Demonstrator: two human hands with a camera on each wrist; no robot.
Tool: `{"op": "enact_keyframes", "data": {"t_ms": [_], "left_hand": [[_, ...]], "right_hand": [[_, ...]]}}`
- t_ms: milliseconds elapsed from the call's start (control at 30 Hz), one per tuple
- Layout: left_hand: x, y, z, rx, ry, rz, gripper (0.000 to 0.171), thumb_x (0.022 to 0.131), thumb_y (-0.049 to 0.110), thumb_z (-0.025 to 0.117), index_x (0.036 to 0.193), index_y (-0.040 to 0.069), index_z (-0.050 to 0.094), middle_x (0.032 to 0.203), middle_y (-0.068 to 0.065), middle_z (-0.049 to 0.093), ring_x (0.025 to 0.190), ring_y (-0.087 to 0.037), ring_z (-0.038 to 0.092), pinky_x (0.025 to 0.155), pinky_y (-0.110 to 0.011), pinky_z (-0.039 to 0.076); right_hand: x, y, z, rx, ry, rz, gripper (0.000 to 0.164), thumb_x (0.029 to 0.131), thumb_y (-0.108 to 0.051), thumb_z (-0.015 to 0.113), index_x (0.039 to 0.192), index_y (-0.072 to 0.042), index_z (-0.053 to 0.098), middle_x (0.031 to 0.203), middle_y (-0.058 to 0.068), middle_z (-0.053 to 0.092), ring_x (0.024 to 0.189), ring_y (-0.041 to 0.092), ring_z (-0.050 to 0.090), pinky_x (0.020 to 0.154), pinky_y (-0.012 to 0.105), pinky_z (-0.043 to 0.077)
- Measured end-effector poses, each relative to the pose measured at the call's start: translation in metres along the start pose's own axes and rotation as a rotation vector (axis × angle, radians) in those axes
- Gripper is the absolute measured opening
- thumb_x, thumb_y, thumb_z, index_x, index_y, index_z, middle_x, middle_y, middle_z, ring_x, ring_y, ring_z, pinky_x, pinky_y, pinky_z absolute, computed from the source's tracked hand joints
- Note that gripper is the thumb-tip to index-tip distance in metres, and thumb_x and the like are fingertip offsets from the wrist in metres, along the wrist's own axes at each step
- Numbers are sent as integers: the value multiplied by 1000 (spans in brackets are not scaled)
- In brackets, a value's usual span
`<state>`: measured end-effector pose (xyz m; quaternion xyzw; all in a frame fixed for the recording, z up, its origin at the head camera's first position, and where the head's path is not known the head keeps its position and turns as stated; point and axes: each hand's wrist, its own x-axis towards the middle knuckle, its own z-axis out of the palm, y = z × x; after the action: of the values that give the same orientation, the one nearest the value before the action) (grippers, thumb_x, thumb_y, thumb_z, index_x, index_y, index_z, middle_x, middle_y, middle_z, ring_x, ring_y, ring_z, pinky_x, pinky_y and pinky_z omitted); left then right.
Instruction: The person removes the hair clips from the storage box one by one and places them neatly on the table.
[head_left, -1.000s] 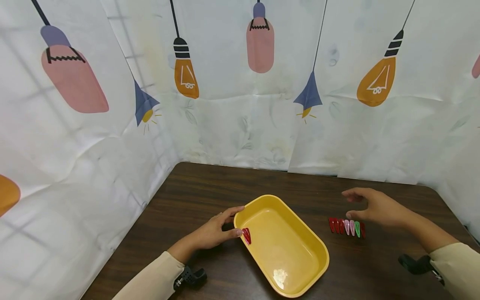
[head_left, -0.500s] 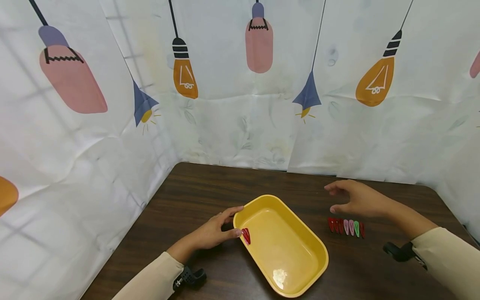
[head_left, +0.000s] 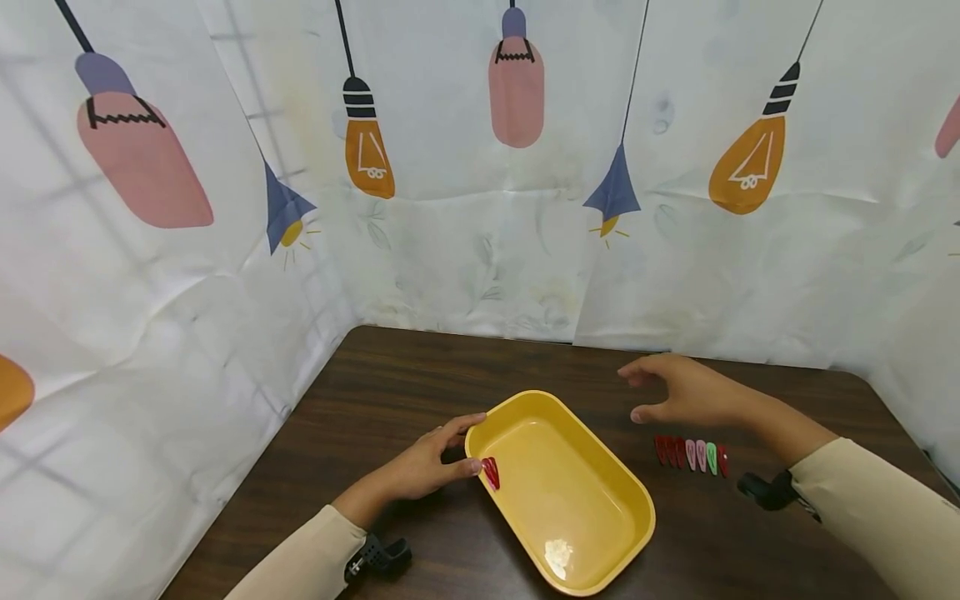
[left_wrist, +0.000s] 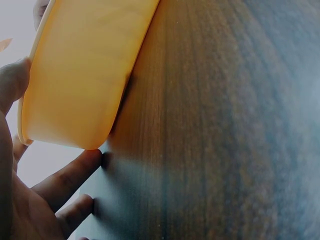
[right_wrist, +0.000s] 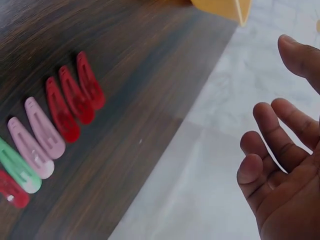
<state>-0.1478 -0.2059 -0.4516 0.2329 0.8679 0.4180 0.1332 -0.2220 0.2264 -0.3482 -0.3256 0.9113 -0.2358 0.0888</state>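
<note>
My left hand (head_left: 425,467) rests against the left corner of a yellow tray (head_left: 637,546), fingers spread along its outside. The thumb is at the rim, right beside red hair clips (head_left: 491,472) with a bit of pink that lie on the tray's left edge. In the left wrist view straight fingertips touch the tray's outer wall (left_wrist: 75,90). My right hand (head_left: 686,392) hovers over the table, between the tray and a row of hair clips, with nothing between its loosely bent fingers. That row holds red clips (right_wrist: 61,107), pink clips (right_wrist: 45,127) and one green clip (right_wrist: 20,167).
The dark wood table (head_left: 442,367) carries the tray and the row of clips. Behind and to the left, white cloth (head_left: 450,267) printed with lamps and bulbs hangs at the table's edges. Each wrist bears a black strap mount (head_left: 378,554).
My right hand has moved left and slightly away from me, from above the row of clips toward the tray's far side. The left hand, tray and clips have stayed put.
</note>
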Motion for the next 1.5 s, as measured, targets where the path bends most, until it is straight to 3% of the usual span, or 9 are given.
{"op": "enact_keyframes", "data": {"t_ms": [367, 800, 1233, 1500], "left_hand": [[0, 1, 0, 0, 5, 9, 68, 100, 42, 67, 159, 34, 34, 152, -3, 47, 131, -21, 56, 109, -64, 34], [1, 1, 0, -2, 6, 16, 68, 100, 42, 67, 159, 33, 34, 152, -3, 48, 131, -21, 56, 110, -65, 33], [1, -1, 1, 3, 11, -14, 69, 99, 47, 67, 158, 38, 33, 154, -1, 46, 132, -21, 55, 110, -64, 33], [1, 1, 1, -3, 9, -20, 69, 98, 47, 68, 157, 40, 34, 153, 1, 45, 132, -19, 55, 111, -63, 32]], "right_hand": [[22, -18, 6, 41, -40, 8, 68, 84, -55, 81, 138, -19, 61, 135, -1, 63, 126, 23, 59, 101, 51, 49], [43, -38, 16, 29, -64, -109, 59, 87, -40, 84, 137, -16, 63, 127, -4, 66, 121, 21, 61, 100, 48, 50], [57, -54, 28, -7, -67, -182, 56, 89, -38, 82, 136, -14, 64, 124, -3, 66, 114, 19, 62, 98, 47, 50], [68, -61, 40, 33, -94, -218, 56, 89, -36, 82, 135, -10, 65, 127, 3, 66, 115, 20, 63, 100, 48, 49]]}}
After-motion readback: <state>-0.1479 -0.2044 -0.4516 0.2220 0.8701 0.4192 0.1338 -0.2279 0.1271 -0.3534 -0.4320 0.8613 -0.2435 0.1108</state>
